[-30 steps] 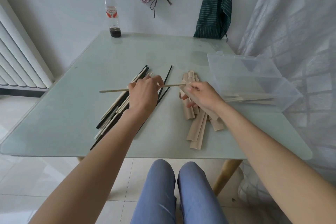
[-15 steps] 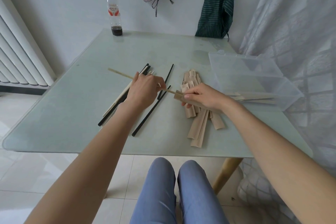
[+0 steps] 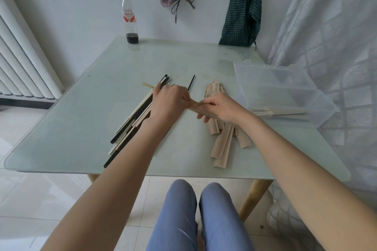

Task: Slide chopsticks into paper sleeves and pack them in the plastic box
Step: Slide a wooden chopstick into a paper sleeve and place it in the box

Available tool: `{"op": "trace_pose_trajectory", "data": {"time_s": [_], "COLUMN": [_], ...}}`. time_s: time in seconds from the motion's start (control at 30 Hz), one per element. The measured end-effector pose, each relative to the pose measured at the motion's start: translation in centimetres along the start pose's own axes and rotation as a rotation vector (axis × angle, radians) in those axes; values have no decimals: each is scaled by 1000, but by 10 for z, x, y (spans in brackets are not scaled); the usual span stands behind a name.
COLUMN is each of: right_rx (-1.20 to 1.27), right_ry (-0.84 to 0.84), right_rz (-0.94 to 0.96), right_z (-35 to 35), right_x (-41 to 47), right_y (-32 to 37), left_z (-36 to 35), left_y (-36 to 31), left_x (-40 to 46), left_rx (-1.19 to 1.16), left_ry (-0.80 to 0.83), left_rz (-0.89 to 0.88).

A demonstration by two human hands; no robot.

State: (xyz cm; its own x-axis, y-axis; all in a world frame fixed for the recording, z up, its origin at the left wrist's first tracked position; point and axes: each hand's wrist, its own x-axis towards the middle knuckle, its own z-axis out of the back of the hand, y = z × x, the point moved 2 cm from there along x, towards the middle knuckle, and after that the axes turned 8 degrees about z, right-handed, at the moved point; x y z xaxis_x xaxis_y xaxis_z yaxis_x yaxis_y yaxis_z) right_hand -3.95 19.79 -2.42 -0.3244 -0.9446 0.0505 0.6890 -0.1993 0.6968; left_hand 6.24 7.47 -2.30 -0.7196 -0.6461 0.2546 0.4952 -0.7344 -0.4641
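**Feeding a chopstick into its sleeve**

My left hand (image 3: 169, 102) pinches a pale chopstick (image 3: 147, 85), its far end poking out past my knuckles. My right hand (image 3: 221, 107) grips a paper sleeve (image 3: 194, 107) just above the desk (image 3: 81, 128), over the pile of empty sleeves (image 3: 222, 144). If the tip catches the sleeve's mouth, I judge the paper could crumple or tear. The plastic box (image 3: 295, 96), lid open, already holds a few sleeved chopsticks (image 3: 285, 113). Loose chopsticks (image 3: 132, 126) wait left.
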Motion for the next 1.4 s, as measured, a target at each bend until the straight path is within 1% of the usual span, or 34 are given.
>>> {"op": "trace_pose_trajectory", "data": {"time_s": [0.1, 0.17, 0.23, 0.3, 0.37, 0.57, 0.63, 0.7, 0.73, 0.8, 0.9, 0.97, 1.1, 1.23, 1.33, 1.4], "right_rx": [-43, -100, -131, -90, -32, 7, -20, -78, -84, -48, -16, -7, 9, 32, 35, 48], "right_ry": [-21, -19, -5, 1, -11, -47, -92, -141, -163, -198, -216, -210, -199, -196, -201, -206], "right_rz": [-5, -22, -34, -32, -29, -53, -70, -100, -115, -141, -160, -162, -163, -169, -175, -191], "right_z": [5, 9, 10, 5, -1, -5, -5, -5, -5, -5, -8, -10, -10, -10, -9, -7], "right_x": [1, -1, -4, -3, 1, 2, 3, 4, 4, 5, 9, 10, 11, 11, 11, 11], "right_y": [1, -4, -6, -4, 1, 3, 1, 0, -1, -3, -5, -5, -7, -9, -9, -9], "left_z": [1, 4, 7, 8, 6, 1, 1, 3, 2, -4, -13, -18, -22, -21, -18, -16], "left_y": [4, 13, 18, 14, 6, 5, 9, 17, 22, 29, 37, 38, 37, 35, 32, 31], "left_x": [1, 2, 2, 0, -2, -2, -7, -9, -8, -8, -9, -12, -10, -8, -5, 0], "left_rx": [7, 46, 16, -20, -31, -92, -134, -187, -182, -80, 65, 109, 184, 184, 101, -58], "left_ry": [-20, -36, -37, -22, -10, -74, -153, -224, -199, -62, 110, 178, 180, 231, 191, 140], "left_rz": [-37, 7, 71, 79, 49, -6, 48, 183, 241, 299, 343, 373, 399, 387, 443, 505]}}
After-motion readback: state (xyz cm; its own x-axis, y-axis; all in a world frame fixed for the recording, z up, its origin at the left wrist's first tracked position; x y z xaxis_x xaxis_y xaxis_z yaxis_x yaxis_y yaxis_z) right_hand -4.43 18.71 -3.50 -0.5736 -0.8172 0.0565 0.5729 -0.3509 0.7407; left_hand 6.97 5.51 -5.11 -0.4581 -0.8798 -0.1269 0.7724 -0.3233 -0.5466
